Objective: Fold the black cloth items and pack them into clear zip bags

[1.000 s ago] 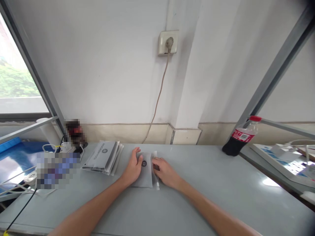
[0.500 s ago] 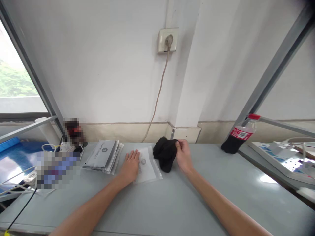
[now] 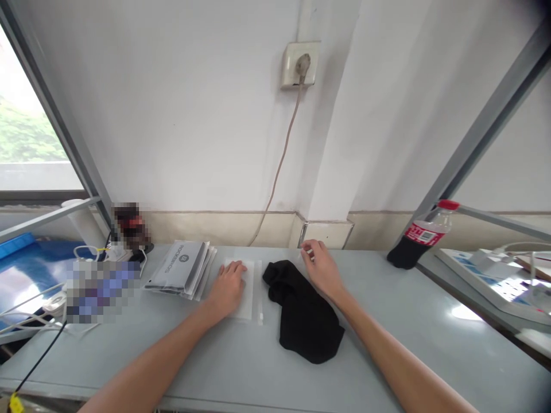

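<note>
My left hand (image 3: 228,289) rests with its fingers over a clear zip bag (image 3: 260,295) that has a white sheet inside, flat on the table. It covers the bag's left part. To the right of the bag lies a piece of black cloth (image 3: 307,324), bunched at its far left end and spread out nearer to me; its exact kind is not plain. Beyond the cloth's right side, my right hand (image 3: 322,268) hovers near the table's back edge. Its fingers are bent and loosely apart, off the cloth, and I see nothing clear between them.
On the left a stack of grey printed packages (image 3: 178,267) stands beside my left hand. White cables (image 3: 51,321) and blurred-out items lie farther left. A cola bottle (image 3: 424,235) stands at the back right, near a metal frame post (image 3: 477,123). A power cord (image 3: 282,158) hangs down the wall.
My right hand has let go of the black cloth, which now lies more spread out and closer to me. The print on the bag's sheet no longer shows. My left hand stays on the bag.
</note>
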Demonstrator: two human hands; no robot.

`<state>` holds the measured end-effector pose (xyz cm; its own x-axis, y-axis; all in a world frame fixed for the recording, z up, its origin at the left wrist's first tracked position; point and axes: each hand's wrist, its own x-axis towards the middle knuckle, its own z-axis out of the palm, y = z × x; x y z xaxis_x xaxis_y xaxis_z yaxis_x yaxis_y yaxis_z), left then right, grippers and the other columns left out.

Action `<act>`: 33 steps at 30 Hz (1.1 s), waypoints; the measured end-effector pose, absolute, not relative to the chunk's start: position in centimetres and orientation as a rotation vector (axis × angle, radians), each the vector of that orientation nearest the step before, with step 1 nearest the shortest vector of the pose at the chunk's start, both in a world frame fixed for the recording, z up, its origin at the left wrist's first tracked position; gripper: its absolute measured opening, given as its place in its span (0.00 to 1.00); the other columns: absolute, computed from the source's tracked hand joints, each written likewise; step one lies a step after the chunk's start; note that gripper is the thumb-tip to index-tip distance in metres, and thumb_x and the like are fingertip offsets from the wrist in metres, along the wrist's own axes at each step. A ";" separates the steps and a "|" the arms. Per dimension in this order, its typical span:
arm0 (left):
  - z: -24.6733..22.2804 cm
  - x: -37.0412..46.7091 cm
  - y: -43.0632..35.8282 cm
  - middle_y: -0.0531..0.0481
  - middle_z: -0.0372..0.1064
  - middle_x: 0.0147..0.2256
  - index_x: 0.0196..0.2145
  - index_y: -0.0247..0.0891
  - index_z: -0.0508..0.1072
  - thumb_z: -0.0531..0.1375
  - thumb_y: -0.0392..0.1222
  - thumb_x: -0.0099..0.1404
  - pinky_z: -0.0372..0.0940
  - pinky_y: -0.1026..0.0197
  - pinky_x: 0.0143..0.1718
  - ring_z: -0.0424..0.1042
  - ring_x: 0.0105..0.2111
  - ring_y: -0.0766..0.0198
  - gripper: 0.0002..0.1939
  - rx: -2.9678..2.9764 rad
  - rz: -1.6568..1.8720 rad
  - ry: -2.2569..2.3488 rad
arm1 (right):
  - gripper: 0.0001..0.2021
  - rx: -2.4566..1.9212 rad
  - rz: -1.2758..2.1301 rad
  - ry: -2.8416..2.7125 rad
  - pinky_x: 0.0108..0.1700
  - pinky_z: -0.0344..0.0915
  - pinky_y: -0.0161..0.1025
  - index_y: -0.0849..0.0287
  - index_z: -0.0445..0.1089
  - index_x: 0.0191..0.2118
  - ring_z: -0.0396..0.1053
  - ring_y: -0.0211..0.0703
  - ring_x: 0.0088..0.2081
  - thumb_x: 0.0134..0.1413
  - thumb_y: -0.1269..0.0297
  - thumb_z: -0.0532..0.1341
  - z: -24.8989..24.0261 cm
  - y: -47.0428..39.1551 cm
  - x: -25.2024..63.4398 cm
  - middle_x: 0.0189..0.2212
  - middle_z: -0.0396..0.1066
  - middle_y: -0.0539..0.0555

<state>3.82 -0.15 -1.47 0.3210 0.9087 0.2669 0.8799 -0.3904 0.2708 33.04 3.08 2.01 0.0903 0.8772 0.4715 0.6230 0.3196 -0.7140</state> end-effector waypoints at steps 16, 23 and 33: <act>-2.7 3.6 0.7 0.35 0.64 0.63 0.65 0.38 0.58 0.52 0.33 0.74 0.56 0.37 0.67 0.63 0.66 0.45 0.23 2.476 0.714 1.783 | 0.13 -1.218 1.014 -1.466 0.46 0.69 0.48 0.53 0.68 0.47 0.73 0.54 0.42 0.62 0.52 0.60 2.6 2.1 32.0 0.40 0.74 0.56; -1.3 3.7 0.3 0.37 0.64 0.64 0.66 0.39 0.60 0.50 0.31 0.74 0.57 0.37 0.68 0.63 0.66 0.46 0.24 2.542 0.936 1.644 | 0.24 -1.675 0.176 -1.577 0.62 0.60 0.60 0.61 0.61 0.61 0.64 0.68 0.60 0.62 0.59 0.57 0.6 3.9 33.5 0.59 0.62 0.71; 1.3 4.5 -1.5 0.50 0.75 0.57 0.56 0.46 0.75 0.51 0.47 0.80 0.46 0.39 0.73 0.60 0.68 0.51 0.16 2.713 0.744 1.130 | 0.46 -0.984 1.318 -2.073 0.64 0.63 0.50 0.45 0.53 0.72 0.61 0.52 0.66 0.52 0.49 0.73 2.9 0.7 31.7 0.67 0.59 0.58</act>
